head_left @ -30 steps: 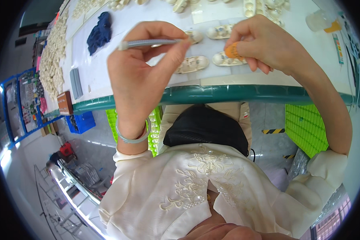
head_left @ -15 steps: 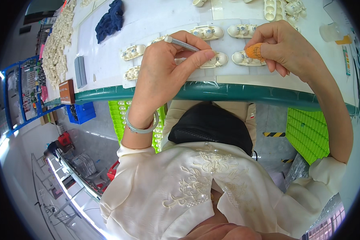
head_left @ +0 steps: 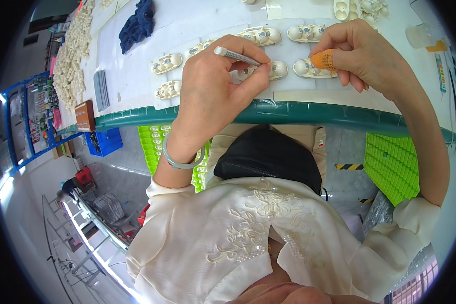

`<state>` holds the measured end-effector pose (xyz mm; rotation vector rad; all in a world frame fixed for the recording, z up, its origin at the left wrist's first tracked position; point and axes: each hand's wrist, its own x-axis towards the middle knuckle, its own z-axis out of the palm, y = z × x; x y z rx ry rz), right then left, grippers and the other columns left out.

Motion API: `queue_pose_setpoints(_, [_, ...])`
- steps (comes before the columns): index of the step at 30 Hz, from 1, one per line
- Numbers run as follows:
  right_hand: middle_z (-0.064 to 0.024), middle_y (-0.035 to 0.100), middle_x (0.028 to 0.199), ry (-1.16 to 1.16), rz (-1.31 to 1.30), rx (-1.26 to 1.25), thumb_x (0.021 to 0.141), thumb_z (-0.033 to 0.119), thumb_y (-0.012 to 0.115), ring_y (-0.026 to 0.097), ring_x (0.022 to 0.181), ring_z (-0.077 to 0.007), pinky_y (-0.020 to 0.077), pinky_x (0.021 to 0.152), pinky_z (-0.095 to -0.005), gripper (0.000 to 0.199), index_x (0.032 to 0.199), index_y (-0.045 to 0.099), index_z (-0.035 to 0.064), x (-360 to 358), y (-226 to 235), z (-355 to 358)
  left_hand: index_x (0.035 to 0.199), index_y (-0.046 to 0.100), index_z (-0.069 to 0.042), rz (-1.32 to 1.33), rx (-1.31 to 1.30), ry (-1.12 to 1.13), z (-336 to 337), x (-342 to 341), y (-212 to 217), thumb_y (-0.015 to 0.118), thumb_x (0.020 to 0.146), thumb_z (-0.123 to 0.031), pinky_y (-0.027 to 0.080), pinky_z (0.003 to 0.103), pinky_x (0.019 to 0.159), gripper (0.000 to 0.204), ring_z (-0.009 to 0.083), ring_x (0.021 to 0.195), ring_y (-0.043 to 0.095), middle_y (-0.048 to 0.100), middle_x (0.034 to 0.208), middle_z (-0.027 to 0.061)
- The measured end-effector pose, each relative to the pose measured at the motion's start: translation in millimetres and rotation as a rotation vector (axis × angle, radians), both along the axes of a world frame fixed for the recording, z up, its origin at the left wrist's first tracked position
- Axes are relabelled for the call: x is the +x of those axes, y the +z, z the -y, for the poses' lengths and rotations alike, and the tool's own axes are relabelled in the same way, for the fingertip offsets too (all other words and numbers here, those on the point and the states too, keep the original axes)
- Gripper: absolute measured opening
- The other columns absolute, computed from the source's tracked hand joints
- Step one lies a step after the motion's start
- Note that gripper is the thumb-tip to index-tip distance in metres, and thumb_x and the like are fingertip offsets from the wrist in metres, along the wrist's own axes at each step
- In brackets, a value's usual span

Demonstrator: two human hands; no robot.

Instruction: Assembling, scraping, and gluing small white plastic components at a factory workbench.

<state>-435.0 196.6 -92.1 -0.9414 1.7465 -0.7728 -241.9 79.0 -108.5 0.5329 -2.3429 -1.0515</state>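
Observation:
My left hand (head_left: 210,91) is closed around a slim grey rod with a white end (head_left: 233,54), its thumb and forefinger meeting low over a cream plastic shell (head_left: 278,70). The rod's lower tip is hidden by the fingers. My right hand (head_left: 372,63), with an orange finger cot (head_left: 323,60) on one finger, is pinched above the right end of another cream shell (head_left: 304,68). Whatever lies between those fingertips cannot be made out. More shells of this kind, with small grey parts inside, lie in two rows, among them a far one (head_left: 305,33).
A dark blue cloth (head_left: 137,26) and a pile of small cream parts (head_left: 72,66) lie at the left. Grey strips (head_left: 101,91) and a brown block (head_left: 84,115) are near the table's green padded edge (head_left: 299,112). A clear cup (head_left: 418,36) stands at the right.
My left thumb has bent in and pressed closer to the forefinger, and the rod has shifted slightly right. The right hand stays over the same shell, its pinch a little higher.

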Motion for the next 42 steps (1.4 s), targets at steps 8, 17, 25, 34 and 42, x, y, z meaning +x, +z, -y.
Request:
queue_pose_setpoints(8, [-0.0037,0.052,0.053,0.004,0.015,-0.091,0.081,0.013,0.058,0.043,0.034,-0.0049,0.0321,0.031,-0.0181,0.024,0.099,0.063,-0.002,12.3,7.3,8.5,0.074,0.065,-0.002,0.136,0.103,0.011,1.7,0.1,1.8,0.067,0.068,-0.006,0.051,0.024,0.06,0.007,0.0145,0.064,0.064,0.066,0.072,0.0048])
queue_pose_setpoints(17, [-0.0044,0.053,0.055,0.127,0.088,-0.1,0.077,0.009,0.054,0.049,0.037,-0.0079,0.036,0.033,-0.0215,0.018,0.087,0.061,-0.0045,32.7,2.7,29.3,0.074,0.064,-0.005,0.155,0.016,0.001,0.3,0.2,2.1,0.068,0.066,-0.004,0.05,0.024,0.06,0.009,0.0145,0.063,0.063,0.065,0.071,0.0037])
queue_pose_setpoints(25, [-0.0033,0.052,0.053,0.161,0.044,-0.007,0.076,0.008,0.054,0.047,0.036,-0.0071,0.0362,0.032,-0.0208,0.017,0.086,0.061,-0.0043,35.3,11.2,37.9,0.075,0.063,-0.003,0.075,0.136,-0.02,7.1,3.0,0.8,0.068,0.067,-0.002,0.051,0.022,0.062,0.01,0.0113,0.066,0.063,0.064,0.072,0.003])
queue_pose_setpoints(34, [-0.0078,0.059,0.06,0.303,0.071,0.236,0.08,0.011,0.055,0.054,0.046,-0.0108,0.0428,0.043,-0.0231,0.018,0.077,0.06,-0.0061,26.5,36.5,56.4,0.09,0.06,0.004,-0.045,0.439,0.131,7.5,27.1,15.7,0.066,0.077,-0.001,0.051,0.022,0.07,0.016,0.0111,0.081,0.063,0.063,0.09,0.0076])
queue_pose_setpoints(42, [-0.0071,0.059,0.06,0.283,0.084,0.277,0.079,0.012,0.056,0.052,0.046,-0.01,0.0423,0.044,-0.0222,0.018,0.077,0.061,-0.0052,25.8,34.2,58.0,0.084,0.063,0.0,0.072,0.178,0.125,-5.2,25.5,3.0,0.068,0.077,-0.006,0.048,0.021,0.059,0.011,0.0127,0.065,0.063,0.065,0.082,0.0066])
